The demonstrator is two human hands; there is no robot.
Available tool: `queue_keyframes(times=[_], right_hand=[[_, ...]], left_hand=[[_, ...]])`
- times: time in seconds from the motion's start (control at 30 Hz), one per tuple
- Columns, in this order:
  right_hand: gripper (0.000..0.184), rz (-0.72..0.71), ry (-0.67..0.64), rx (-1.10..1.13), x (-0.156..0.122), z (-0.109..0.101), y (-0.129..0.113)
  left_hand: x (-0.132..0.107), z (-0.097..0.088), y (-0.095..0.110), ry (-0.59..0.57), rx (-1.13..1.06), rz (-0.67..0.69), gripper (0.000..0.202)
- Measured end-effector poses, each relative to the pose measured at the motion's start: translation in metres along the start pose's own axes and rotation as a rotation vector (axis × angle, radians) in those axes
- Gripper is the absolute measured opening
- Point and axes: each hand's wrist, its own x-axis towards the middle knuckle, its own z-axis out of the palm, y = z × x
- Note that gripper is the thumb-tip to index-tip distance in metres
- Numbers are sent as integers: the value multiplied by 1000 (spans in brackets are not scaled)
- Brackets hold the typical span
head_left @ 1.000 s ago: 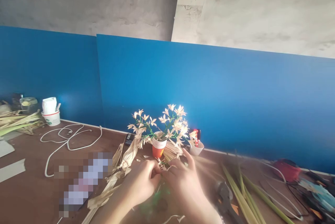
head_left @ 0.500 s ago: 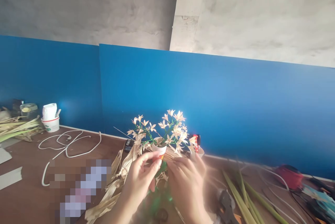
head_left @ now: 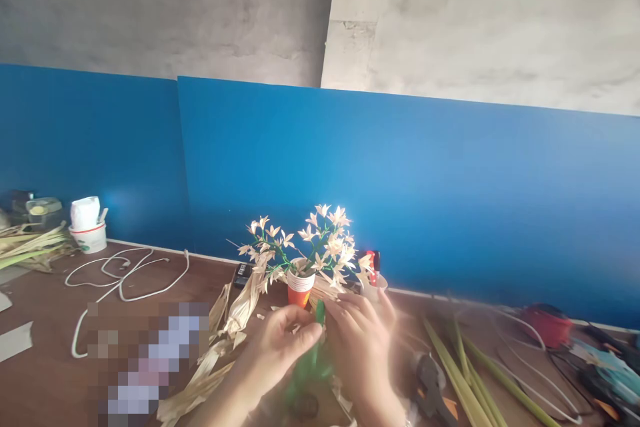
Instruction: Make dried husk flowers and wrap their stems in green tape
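My left hand [head_left: 285,354] is closed in a pinch, thumb against forefinger, at a blurred green strip [head_left: 320,312]. Close on its right is my right hand [head_left: 363,350], back toward me, its fingertips drawn together at the strip and the outer fingers lifted; its thumb is hidden. More blurred green material hangs below, between the two hands. Just beyond them stands a red and white paper cup [head_left: 300,290]. Out of it spread green wrapped stems with pale star-shaped flowers [head_left: 337,247]. Dried corn husks [head_left: 247,304] lie beside the cup.
A white cable [head_left: 127,280] loops across the brown table at left, near a white tub [head_left: 89,238]. Long green leaves [head_left: 465,374] lie at right beside a black clamp [head_left: 433,387]. A red object [head_left: 547,327] and more cables are farther right. A blue panel [head_left: 400,180] stands behind.
Both hands have come down and nearer, away from the cup, so its red side now shows. The green strip has come into view at the fingertips. The view has shifted slightly.
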Motion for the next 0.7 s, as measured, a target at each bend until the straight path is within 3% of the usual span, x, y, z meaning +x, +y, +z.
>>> queue_keyframes(times=[0.07,0.13,0.27,0.33,0.4,0.47,0.53,0.6,0.63,0.7], right_hand=[[19,0,-2,-24,3,-4,3],[20,8,20,-62,6,-7,6],[17,52,82,-171,9,-11,12],[17,76,88,-206,10,-13,16],[20,96,110,-227,10,-16,21],[23,110,138,-247,11,-20,27],[23,116,154,-262,10,-24,36],[23,119,173,-276,10,-28,43],[22,117,181,-281,10,-29,46],[20,109,186,-285,9,-31,50]], left_hand=[[-2,0,-1,-32,118,27,32],[-4,-3,0,42,337,136,22],[-15,-11,6,552,665,743,16],[-22,-12,13,566,713,849,16],[-30,-10,21,496,641,763,15],[-38,-9,28,307,526,563,10],[-41,-10,32,229,464,396,17],[-40,-15,31,282,491,336,26],[-37,-17,29,346,542,349,37],[-30,-20,22,508,740,443,36]])
